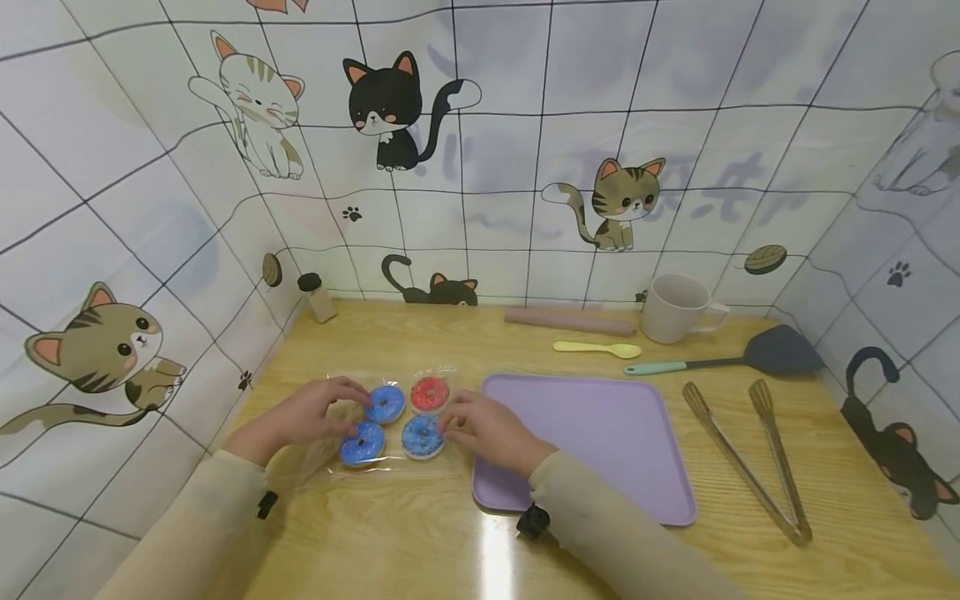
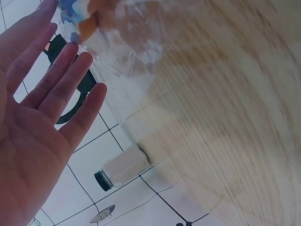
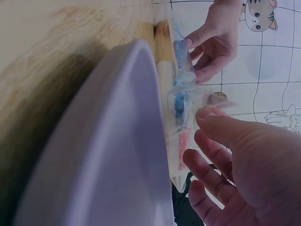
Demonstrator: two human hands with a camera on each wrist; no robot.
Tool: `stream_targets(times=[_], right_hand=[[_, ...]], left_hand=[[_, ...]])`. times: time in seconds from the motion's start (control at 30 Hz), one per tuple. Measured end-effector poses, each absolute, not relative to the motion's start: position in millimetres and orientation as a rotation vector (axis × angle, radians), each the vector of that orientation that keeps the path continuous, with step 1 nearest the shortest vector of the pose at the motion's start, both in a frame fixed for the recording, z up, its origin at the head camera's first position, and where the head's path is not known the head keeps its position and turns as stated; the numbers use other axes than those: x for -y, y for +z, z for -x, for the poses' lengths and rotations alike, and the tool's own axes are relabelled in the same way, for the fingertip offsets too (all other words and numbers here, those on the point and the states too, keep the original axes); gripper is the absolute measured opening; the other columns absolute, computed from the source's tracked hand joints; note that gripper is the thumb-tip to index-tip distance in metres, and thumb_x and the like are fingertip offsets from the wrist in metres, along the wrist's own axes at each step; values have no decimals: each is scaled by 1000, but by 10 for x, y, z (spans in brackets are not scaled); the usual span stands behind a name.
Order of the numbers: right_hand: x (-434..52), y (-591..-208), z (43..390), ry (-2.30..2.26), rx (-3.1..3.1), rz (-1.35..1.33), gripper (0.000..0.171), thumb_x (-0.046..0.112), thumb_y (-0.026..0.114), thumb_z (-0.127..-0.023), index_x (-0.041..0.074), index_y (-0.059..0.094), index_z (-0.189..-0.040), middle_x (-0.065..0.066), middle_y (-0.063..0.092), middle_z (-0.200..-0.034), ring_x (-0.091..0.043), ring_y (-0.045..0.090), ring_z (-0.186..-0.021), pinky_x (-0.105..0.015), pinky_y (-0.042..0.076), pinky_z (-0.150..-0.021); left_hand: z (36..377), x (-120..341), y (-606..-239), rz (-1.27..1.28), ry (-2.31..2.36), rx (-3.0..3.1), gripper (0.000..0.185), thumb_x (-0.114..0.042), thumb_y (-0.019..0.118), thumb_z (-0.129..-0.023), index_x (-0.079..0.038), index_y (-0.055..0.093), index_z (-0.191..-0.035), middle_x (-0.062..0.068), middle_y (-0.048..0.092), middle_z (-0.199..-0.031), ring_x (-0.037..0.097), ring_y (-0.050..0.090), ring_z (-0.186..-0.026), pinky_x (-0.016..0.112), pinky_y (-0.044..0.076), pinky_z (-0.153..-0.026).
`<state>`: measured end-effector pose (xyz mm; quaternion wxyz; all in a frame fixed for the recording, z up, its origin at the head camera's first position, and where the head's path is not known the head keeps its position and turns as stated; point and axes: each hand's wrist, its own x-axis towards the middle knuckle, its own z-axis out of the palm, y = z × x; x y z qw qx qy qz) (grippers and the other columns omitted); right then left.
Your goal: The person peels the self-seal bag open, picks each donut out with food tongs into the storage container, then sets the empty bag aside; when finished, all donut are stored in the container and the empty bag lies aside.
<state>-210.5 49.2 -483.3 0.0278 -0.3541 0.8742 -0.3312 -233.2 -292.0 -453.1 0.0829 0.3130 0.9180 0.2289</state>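
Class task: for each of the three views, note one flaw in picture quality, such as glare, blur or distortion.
Head view: wall tile lines bow outward, and a glare streak lies on the table. Left wrist view: table wood grain smeared. Right wrist view: purple tray soft and blurred up close.

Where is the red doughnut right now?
In the head view, the red doughnut lies left of centre on the table, inside the clear bag, beside three blue ones, between both hands and just left of the purple tray.

Three blue donuts (image 1: 385, 404) and a red one (image 1: 430, 393) beside a lilac tray (image 1: 600, 433), cartoon cats on white-tiled walls (image 1: 510, 150).
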Motion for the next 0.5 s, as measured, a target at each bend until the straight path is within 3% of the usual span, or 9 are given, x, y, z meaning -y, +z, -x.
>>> stream_targets(times=[0.2,0.5], right_hand=[[-485,-4843,2088,-985,-2753,1078,5,20,73,-98,25,74,-99,8,67,-113,-13,66,-97,-26,55,-86],[-598,-4848,2053,-972,-2844,1052,3,22,73,-98,21,75,-99,8,69,-105,-13,67,-95,-29,55,-86]], left_hand=[[2328,2952,-4507,-936,656,-2747,41,-14,88,-83,-10,75,-121,12,66,-130,38,60,-125,60,47,-106],[2309,2906,-4482,-912,649,-2736,39,-22,87,-84,-12,75,-120,12,66,-130,41,60,-124,63,47,-104]])
